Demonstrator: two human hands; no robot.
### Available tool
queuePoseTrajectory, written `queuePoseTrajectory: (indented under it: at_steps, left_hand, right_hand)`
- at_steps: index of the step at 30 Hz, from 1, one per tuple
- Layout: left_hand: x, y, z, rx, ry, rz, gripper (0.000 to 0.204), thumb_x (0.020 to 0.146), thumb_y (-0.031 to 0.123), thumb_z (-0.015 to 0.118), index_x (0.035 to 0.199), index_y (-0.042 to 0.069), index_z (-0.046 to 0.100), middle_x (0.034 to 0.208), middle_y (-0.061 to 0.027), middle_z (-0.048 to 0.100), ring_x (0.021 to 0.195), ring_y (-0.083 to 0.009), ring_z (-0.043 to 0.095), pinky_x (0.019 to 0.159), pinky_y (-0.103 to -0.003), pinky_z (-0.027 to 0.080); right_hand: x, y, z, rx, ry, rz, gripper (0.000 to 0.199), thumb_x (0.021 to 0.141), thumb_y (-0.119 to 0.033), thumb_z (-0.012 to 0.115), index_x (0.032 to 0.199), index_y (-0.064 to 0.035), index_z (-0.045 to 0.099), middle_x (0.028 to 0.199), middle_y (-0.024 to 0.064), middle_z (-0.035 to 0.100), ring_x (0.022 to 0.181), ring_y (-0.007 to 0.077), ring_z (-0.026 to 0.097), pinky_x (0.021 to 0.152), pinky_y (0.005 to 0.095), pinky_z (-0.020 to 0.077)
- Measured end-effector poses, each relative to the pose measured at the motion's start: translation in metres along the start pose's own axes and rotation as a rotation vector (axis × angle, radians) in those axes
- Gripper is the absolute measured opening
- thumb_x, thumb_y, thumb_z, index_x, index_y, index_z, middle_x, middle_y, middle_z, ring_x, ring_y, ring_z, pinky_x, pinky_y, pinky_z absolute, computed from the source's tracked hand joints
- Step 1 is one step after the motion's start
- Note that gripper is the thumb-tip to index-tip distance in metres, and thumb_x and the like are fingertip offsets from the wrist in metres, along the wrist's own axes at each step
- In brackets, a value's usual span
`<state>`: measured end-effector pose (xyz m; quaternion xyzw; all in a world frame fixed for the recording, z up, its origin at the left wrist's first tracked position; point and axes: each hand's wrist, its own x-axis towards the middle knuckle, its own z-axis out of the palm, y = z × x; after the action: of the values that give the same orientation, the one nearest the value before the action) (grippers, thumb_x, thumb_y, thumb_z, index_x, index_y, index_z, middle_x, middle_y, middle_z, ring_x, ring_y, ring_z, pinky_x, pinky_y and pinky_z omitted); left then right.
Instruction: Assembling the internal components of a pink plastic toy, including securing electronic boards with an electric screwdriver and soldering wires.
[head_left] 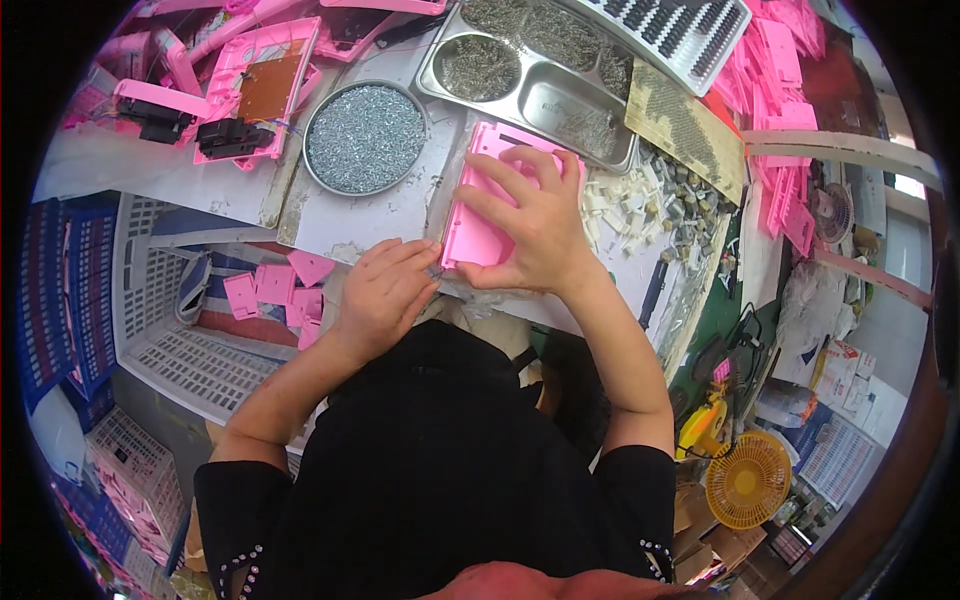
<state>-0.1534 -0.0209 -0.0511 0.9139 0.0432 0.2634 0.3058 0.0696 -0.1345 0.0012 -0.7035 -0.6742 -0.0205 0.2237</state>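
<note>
A pink plastic casing, shaped like a shallow tray, lies at the table's front edge on a clear plastic sheet. My right hand spans it from above, fingers curved over the far side and thumb on the near edge, gripping it. At the casing's near left corner is my left hand, its fingers drawn together and the tips at the edge. Whatever small thing those fingertips may pinch is hidden. Left of the casing stands a round metal dish full of small silvery screws.
A steel tray with compartments of small metal parts sits behind the casing. White plastic pieces are heaped to the right. Pink housings with black parts lie far left. A white crate with pink pieces stands below left; a yellow fan lower right.
</note>
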Motion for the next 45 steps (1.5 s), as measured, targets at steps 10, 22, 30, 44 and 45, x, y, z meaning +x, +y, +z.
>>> queuePoseTrajectory:
  at_steps: [10,22,30,44,45]
  left_hand:
    - [0.0,0.0,-0.004,-0.013,-0.033,0.006,0.017,0.082,0.006,0.079,0.093,0.005,0.065,0.126,-0.0131,0.071,0.117,-0.0284,0.068,0.102,-0.047,0.05]
    - [-0.001,0.002,-0.005,-0.018,-0.069,0.037,0.017,0.083,0.006,0.078,0.096,0.003,0.068,0.125,-0.0143,0.071,0.116,-0.0286,0.068,0.097,-0.045,0.052]
    - [0.016,-0.001,-0.017,-0.132,-0.136,-0.017,0.02,0.084,0.006,0.078,0.099,0.002,0.068,0.116,-0.0139,0.072,0.106,-0.0318,0.069,0.091,-0.044,0.055]
    - [0.105,-0.02,0.024,-0.187,-0.256,0.43,0.01,0.085,0.009,0.066,0.091,0.003,0.062,0.116,-0.0133,0.072,0.111,-0.0303,0.069,0.09,-0.038,0.059]
    - [0.105,-0.02,0.024,-0.152,-0.268,0.443,0.01,0.084,0.009,0.065,0.092,0.003,0.062,0.118,-0.013,0.071,0.112,-0.0298,0.069,0.092,-0.038,0.059]
  right_hand:
    - [0.0,-0.003,0.003,-0.032,-0.067,0.006,0.065,0.06,-0.056,0.08,0.112,-0.0195,0.07,0.139,0.0041,0.059,0.123,0.0313,0.05,0.105,0.0688,0.0233]
    - [-0.003,0.0,0.002,-0.023,-0.14,-0.031,0.065,0.064,-0.058,0.079,0.117,-0.0211,0.069,0.141,0.0039,0.056,0.128,0.032,0.046,0.106,0.072,0.0236]
    - [-0.004,-0.004,-0.001,-0.054,-0.182,0.013,0.076,0.062,-0.057,0.08,0.129,-0.0231,0.064,0.146,0.0059,0.052,0.129,0.0327,0.046,0.11,0.0744,0.0218]
    - [-0.016,0.021,0.003,0.491,0.227,0.025,0.107,0.071,-0.035,0.075,0.16,-0.0001,0.026,0.161,0.027,0.033,0.15,0.0474,0.027,0.122,0.0601,0.0171]
    - [-0.019,0.028,-0.002,0.515,0.254,0.044,0.106,0.072,-0.031,0.075,0.16,0.0014,0.026,0.16,0.0269,0.034,0.151,0.0463,0.027,0.123,0.0575,0.0182]
